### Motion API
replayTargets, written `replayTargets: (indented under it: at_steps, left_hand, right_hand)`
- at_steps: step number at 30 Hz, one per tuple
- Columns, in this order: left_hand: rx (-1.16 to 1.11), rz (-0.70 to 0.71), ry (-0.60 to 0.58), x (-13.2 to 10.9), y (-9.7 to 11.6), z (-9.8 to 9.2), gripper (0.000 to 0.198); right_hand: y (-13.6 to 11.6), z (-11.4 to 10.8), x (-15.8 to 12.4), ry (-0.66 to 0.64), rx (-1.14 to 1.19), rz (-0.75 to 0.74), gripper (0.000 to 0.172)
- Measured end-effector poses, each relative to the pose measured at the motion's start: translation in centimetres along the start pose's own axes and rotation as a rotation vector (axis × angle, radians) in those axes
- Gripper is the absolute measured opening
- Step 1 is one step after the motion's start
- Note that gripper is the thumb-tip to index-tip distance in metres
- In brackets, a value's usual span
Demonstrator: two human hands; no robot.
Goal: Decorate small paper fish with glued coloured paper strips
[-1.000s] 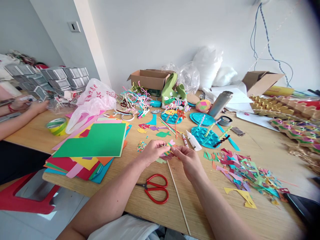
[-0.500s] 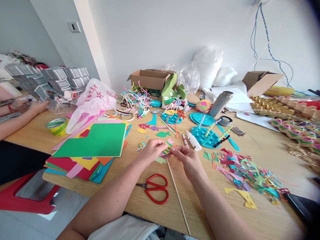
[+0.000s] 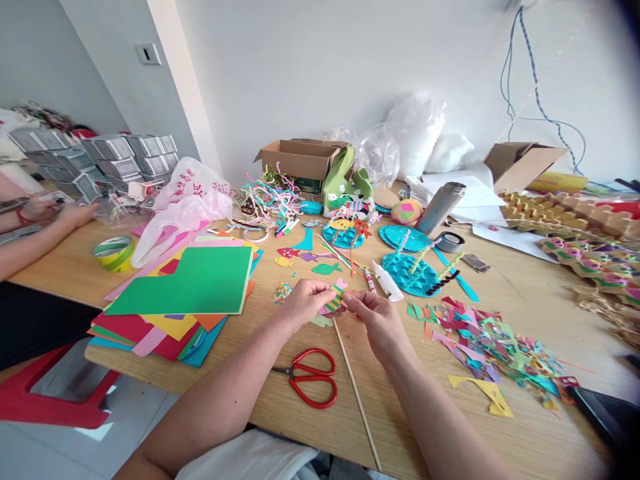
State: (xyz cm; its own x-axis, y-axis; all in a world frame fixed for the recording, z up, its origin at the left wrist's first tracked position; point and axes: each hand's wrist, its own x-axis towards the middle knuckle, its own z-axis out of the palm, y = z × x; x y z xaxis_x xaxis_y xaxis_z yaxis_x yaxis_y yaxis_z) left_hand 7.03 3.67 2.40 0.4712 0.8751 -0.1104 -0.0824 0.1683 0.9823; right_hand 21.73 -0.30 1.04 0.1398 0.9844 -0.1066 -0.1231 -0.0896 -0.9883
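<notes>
Between my two hands is a small green paper piece with yellow stripes [image 3: 337, 299]. My left hand [image 3: 309, 301] pinches its left side, and my right hand [image 3: 376, 320] pinches its right side. Below my hands a thin wooden stick [image 3: 356, 392] runs toward the table's front edge. Red-handled scissors [image 3: 313, 378] lie just left of that stick. Beyond my hands are a green paper fish [image 3: 326, 269], a white glue bottle [image 3: 389, 281] and a marker [image 3: 370, 281]. Tiny paper bits [image 3: 283, 293] lie left of my left hand's fingers.
Coloured paper sheets [image 3: 200, 283] are stacked at left, near green-yellow tape [image 3: 114, 253]. Paper scraps [image 3: 493, 340] spread at right. Blue decorated plates [image 3: 413, 273] and a steel flask [image 3: 443, 208] stand farther back. Another person's hands [image 3: 75, 215] are at far left.
The striped paper piece has tilted slightly between my fingers, and more of its face and the pink paper behind it shows. Both hands have stayed nearly in place.
</notes>
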Motion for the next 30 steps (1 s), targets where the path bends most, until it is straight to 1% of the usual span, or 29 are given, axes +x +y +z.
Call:
replayTargets:
  at_steps: [10, 22, 30]
  left_hand:
    - [0.030, 0.025, 0.000, 0.03, 0.06, 0.00, 0.021]
    - [0.070, 0.056, 0.011, 0.00, 0.10, -0.03, 0.023]
    - [0.041, 0.037, -0.003, 0.16, -0.17, -0.09, 0.022]
  right_hand:
    - [0.20, -0.15, 0.05, -0.030, -0.012, -0.002, 0.031]
    - [0.31, -0.21, 0.15, -0.026, -0.014, -0.005, 0.030]
    - [0.47, -0.22, 0.22, -0.018, -0.022, -0.002, 0.033]
